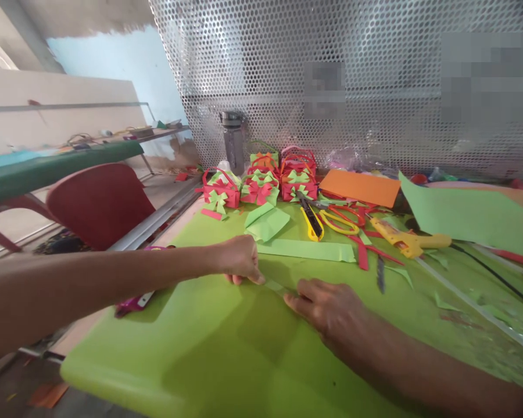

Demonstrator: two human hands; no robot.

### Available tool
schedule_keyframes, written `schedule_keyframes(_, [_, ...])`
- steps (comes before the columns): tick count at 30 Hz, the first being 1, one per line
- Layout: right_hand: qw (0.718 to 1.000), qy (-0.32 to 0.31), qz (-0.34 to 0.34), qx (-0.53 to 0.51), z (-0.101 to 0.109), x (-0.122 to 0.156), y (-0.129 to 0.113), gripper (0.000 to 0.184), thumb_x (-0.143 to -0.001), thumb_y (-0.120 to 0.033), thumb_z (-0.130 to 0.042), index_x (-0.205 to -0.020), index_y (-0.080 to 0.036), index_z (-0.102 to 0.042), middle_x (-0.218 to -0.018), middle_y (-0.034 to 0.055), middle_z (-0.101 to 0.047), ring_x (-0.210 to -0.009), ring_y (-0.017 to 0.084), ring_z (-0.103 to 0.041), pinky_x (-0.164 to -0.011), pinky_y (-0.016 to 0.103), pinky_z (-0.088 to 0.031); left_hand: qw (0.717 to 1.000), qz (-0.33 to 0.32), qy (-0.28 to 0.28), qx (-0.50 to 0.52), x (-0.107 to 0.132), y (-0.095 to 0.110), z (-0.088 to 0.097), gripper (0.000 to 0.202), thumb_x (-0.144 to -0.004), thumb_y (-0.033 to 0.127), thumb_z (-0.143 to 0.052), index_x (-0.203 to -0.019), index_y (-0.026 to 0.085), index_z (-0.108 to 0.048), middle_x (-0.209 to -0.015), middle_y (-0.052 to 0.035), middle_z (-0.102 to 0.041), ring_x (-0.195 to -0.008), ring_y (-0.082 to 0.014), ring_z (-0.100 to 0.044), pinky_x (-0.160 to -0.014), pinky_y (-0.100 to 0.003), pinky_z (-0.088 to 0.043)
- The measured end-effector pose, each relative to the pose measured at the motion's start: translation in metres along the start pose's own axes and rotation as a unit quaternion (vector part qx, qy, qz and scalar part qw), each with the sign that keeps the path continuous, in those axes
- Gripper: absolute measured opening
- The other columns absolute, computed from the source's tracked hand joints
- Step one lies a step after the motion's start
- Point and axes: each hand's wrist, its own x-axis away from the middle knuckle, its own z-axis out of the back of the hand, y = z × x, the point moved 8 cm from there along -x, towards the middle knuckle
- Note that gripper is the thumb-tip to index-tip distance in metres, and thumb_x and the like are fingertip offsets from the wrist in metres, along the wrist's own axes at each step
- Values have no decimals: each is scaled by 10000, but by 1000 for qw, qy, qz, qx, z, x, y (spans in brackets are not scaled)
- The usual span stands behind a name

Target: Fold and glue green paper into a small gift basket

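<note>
A narrow light green paper strip (275,286) runs between my two hands, low over the green-covered table (226,360). My left hand (240,259) is closed, with one end of the strip pinched at its thumb. From the other side, my right hand (331,305) pinches the opposite end between thumb and bent fingers. Just beyond my hands lies a wider light green paper strip (307,249). Behind it rests a folded green paper piece (268,222). The fingertips partly hide the narrow strip's ends.
Small red and green paper baskets (259,188) stand at the back beside a grey bottle (233,142). A black-and-yellow cutter (310,217), yellow-handled scissors (339,223) and a yellow glue gun (409,237) lie to the right. A red chair (100,203) stands left.
</note>
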Motion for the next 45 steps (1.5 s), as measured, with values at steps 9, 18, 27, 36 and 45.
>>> schedule_keyframes(9, [1000, 15, 13, 6, -2, -2, 0, 445, -689, 1, -499, -1080, -203, -561, -772, 22, -559, -654, 138, -512, -483, 263, -265, 997, 59, 5, 56, -1, -39, 23, 277, -552, 313, -733, -493, 143, -522, -421, 31, -489, -406, -104, -504, -394, -227, -438])
schedule_keyframes(18, [1000, 16, 5, 10, -5, -3, 3, 444, -703, -1, -489, -1082, -217, -573, -753, 22, -567, -648, 131, -521, -478, 255, -269, 992, 97, 35, 70, 4, -74, 49, 337, -506, 351, -758, -458, 156, -487, -378, 31, -459, -379, -102, -478, -374, -222, -407])
schedule_keyframes(27, [997, 52, 49, 22, 1, -1, -12, 330, -728, -47, -524, -1044, -137, -558, -993, 106, -580, -883, 200, -507, -616, 288, -406, 992, -85, 43, 79, 16, 19, 39, 223, -679, 373, -649, -663, 159, -587, -525, 19, -589, -471, -90, -556, -460, -194, -439])
schedule_keyframes(36, [986, 64, 101, 111, 0, 3, -27, 102, -765, -141, -566, -863, -146, -592, -839, 71, -595, -711, 188, -478, -520, 310, -346, 994, -57, -65, 63, -5, 22, -25, 342, -580, 409, -727, -492, 135, -541, -453, 9, -567, -395, -116, -556, -391, -222, -431])
schedule_keyframes(45, [983, 72, 109, 126, -4, 7, -29, 46, -760, -175, -586, -805, -174, -580, -854, 74, -598, -707, 179, -467, -537, 317, -343, 996, -9, -62, 68, -9, 13, -19, 323, -569, 392, -730, -487, 136, -551, -456, -7, -581, -410, -146, -586, -400, -245, -460])
